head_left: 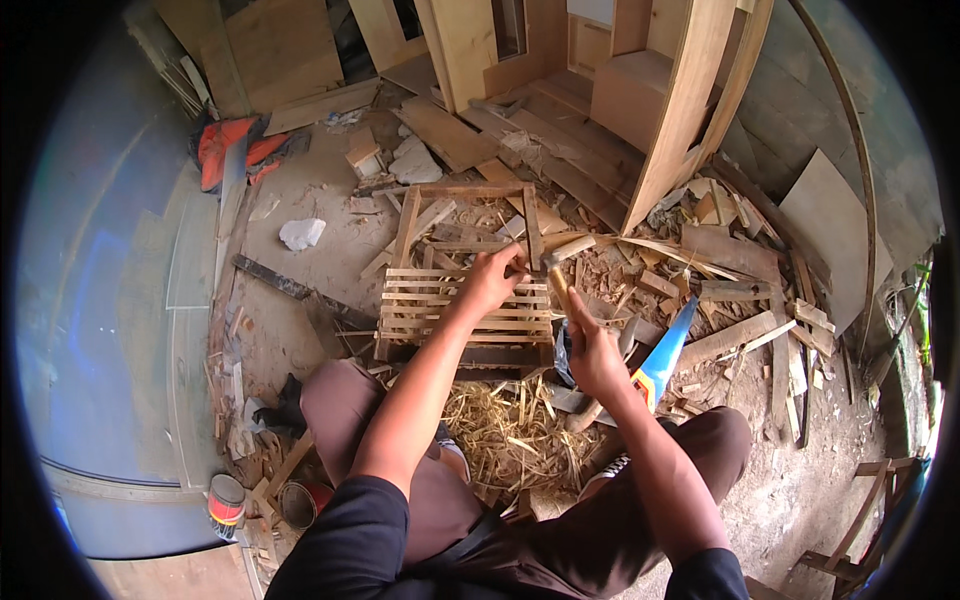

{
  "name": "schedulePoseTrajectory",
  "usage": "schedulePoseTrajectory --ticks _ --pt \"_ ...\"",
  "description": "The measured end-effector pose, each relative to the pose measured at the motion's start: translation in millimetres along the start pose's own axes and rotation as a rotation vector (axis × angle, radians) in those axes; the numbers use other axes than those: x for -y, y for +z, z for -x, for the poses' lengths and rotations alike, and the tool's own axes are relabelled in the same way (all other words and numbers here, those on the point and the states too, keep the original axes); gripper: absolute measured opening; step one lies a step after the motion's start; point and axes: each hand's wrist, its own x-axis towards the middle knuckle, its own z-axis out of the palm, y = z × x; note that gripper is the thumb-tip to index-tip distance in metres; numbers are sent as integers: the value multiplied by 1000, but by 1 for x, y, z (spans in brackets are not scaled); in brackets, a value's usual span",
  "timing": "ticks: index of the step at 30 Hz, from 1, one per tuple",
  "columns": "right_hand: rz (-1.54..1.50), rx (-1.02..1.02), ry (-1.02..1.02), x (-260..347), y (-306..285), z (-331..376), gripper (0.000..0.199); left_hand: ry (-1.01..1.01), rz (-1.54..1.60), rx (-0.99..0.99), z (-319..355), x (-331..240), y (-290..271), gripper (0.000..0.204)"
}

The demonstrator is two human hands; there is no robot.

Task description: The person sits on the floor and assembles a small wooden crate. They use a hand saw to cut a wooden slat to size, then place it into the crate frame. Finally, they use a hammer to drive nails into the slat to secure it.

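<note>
Both hands work: right hand (592,352) grips a hammer (560,283), left hand (493,278) pinches the slatted crate (440,310).

R hand (597,352) grips hammer (560,283) (over crate (466,308)).

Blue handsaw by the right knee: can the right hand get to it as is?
Probably not right away: the right hand is shut on a hammer. The blue handsaw lies close beside that hand, uncovered, so the path looks free once the hammer is released.
</note>
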Motion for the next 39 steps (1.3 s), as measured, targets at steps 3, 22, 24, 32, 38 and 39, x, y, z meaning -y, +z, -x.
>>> schedulePoseTrajectory --ticks 3,22,24,32,38,39 --pt "-32 105 207 14 -9 -12 51 18 -103 -24 5 -1 -4 22" --pt "-899 -516 474 -3 -121 4 58 285 47 -108 77 -110 145 9" --pt "-934 -540 521 -2 -129 7 60 41 78 -49 116 -92 186 7" --pt "-913 -589 651 -51 -127 13 63 -254 -32 -137 163 -13 273 8" --pt "-812 -535 727 -74 -112 8 63 -436 -146 -109 114 45 298 17" --pt "-813 -521 724 -74 -109 6 62 -501 -177 -79 110 55 302 19"
